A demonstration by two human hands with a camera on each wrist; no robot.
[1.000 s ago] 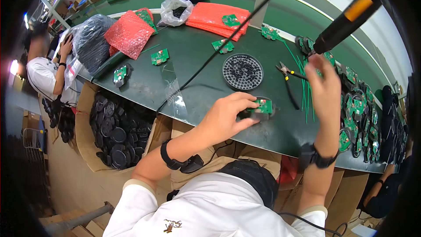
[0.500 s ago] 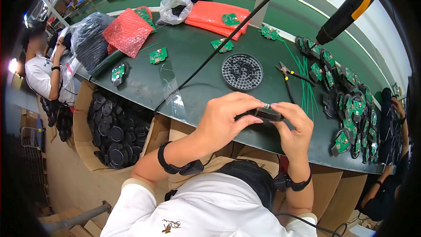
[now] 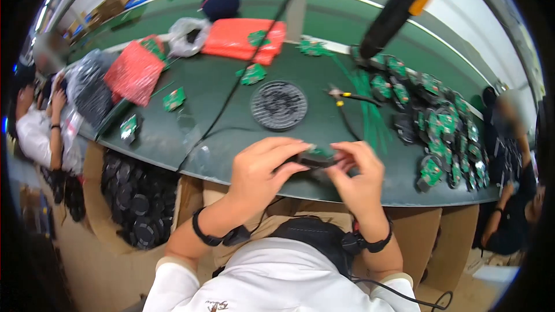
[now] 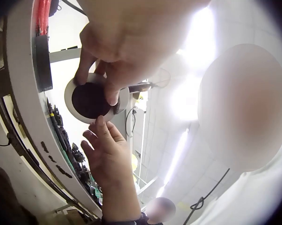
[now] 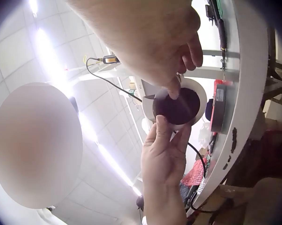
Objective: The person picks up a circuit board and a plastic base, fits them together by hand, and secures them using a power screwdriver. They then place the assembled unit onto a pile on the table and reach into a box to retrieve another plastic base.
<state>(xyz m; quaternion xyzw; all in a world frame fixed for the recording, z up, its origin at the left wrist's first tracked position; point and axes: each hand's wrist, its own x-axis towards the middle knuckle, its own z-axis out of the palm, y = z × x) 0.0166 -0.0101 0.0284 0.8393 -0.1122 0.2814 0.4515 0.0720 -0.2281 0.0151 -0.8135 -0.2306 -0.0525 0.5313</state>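
Above the front of the green bench, both hands hold a round black plastic housing (image 3: 315, 159) with a green circuit board on its upper side. My left hand (image 3: 261, 169) pinches its left edge between thumb and fingers. At the right edge, the thumb and curled fingers of my right hand (image 3: 359, 172) grip it. From below, the left wrist view shows the housing's dark round face (image 4: 88, 101) inside a pale rim. A shallow round tray (image 3: 280, 105) of small dark parts lies just beyond the hands.
Yellow-and-black pliers (image 3: 341, 104) and green wires (image 3: 365, 110) lie right of the tray. Housings with boards (image 3: 442, 133) are heaped farther right. A black-and-orange power tool (image 3: 399, 14) hangs overhead. Left below, a carton (image 3: 95, 196) holds black housings. A black cable (image 3: 231, 92) crosses the view.
My right hand has come down from beside the hanging tool to the housing in my left hand. The housing now tilts so its green board shows. The head view has shifted.
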